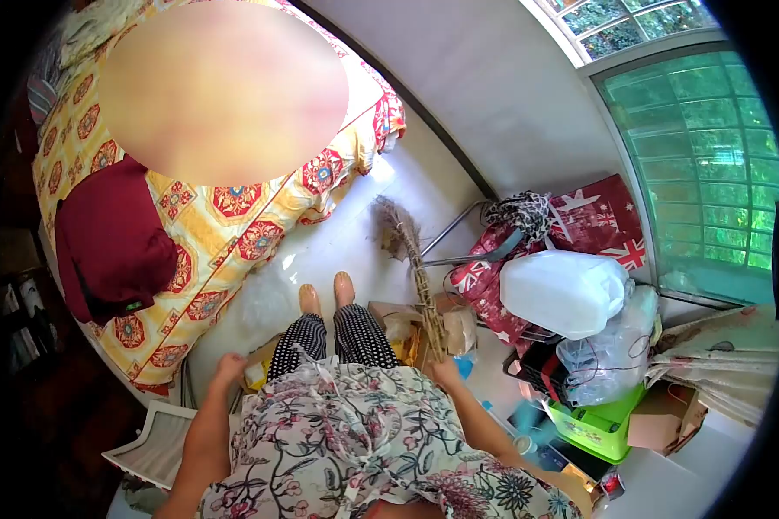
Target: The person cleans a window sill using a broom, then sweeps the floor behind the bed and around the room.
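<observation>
My right hand [446,374] is closed around the handle end of a straw broom [420,281]. The broom slants up and away from me, and its bristly head rests on the pale floor [363,212] near the bed. My left hand [231,367] hangs at my left side, fingers curled in, with nothing visible in it. Between the left hand and the bed lies a crumpled clear plastic bag [264,298] on the floor.
A bed with a patterned cover [260,238] and a maroon bag [117,242] is on the left. On the right stand a white plastic jug [563,294], a folding chair's metal legs [454,229], a green basket [601,428] and cardboard boxes [666,415]. Part of the bed is blurred out.
</observation>
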A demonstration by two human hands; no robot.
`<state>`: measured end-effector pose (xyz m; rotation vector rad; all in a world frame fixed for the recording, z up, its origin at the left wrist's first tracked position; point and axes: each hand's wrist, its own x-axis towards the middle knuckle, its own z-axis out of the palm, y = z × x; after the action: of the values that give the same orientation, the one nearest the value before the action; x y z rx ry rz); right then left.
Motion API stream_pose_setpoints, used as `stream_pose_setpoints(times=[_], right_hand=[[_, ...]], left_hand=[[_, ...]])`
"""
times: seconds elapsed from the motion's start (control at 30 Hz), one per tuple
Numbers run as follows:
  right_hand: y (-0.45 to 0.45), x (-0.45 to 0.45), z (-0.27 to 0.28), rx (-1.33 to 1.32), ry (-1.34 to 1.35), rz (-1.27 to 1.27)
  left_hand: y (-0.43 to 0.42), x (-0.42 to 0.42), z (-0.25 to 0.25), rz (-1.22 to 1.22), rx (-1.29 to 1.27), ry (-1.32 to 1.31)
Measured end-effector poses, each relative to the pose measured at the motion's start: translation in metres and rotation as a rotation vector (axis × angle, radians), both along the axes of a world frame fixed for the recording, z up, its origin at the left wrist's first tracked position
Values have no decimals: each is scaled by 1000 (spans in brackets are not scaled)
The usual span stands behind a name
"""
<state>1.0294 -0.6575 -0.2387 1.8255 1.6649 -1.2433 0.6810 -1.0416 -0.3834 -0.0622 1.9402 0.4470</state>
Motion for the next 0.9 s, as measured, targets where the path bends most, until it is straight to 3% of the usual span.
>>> stream_pose_setpoints(times=[0.07, 0.17, 0.23, 0.3, 0.47, 0.53, 0.67, 0.73, 0.77, 0.83, 0.9], right_hand=[[13, 21, -33, 3, 53, -106], [55, -27, -13, -135, 223, -346], [98, -54, -31, -340, 528, -509], [150, -87, -53, -626, 739, -848], [267, -172, -80, -728, 810, -899], [316, -186, -100, -1057, 942, -849], [393, -202, -139, -1142, 1247, -1111], [412, -200, -150, -1191, 1385, -1619], [408, -188, -156, -1200, 1377, -1646], [400, -154, -162, -902, 1728, -1694], [383, -110, -166, -1008, 1862, -1830]], left_hand=[[36, -5, 9, -12, 20, 2], [76, -5, 16, -30, 184, 129], [103, -14, 41, 13, 299, 78], [110, -17, 51, 6, 335, 110], [92, -16, 69, 90, 206, 163], [89, -8, 91, 73, 109, 143], [189, 14, 173, -165, -126, 137], [233, 17, 184, -218, -200, 72], [233, 15, 171, -228, -223, 71], [233, 7, 135, -30, 126, 37], [281, 7, 144, -41, 155, 61]])
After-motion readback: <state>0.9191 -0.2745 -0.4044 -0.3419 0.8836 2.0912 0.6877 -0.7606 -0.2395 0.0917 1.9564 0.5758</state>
